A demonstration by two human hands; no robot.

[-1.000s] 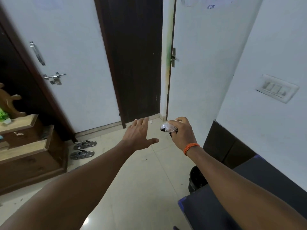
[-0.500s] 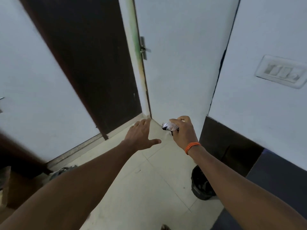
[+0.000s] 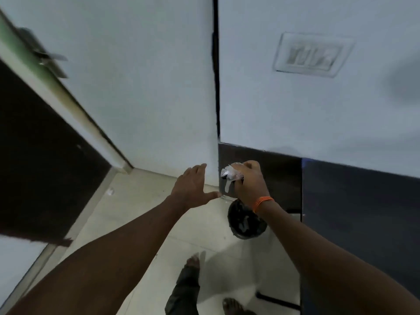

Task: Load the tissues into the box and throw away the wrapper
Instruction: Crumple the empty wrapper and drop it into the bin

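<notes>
R hand (image 3: 248, 183) gripping crumpled wrapper (image 3: 229, 173) above black bin (image 3: 246, 223), L hand (image 3: 193, 186) spread

pale walls (image 3: 145, 92) with a switch plate (image 3: 312, 54); dark door (image 3: 38, 155) at left — cream tiled floor (image 3: 127, 214) below

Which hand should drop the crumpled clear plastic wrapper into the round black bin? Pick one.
Right. The right hand already grips the crumpled clear plastic wrapper, close above the round black bin; the left hand is open, empty.

bin (image 3: 246, 223) on floor (image 3: 136, 214) at wall corner | wrapper (image 3: 229, 175) above bin | table (image 3: 363, 223) right
</notes>
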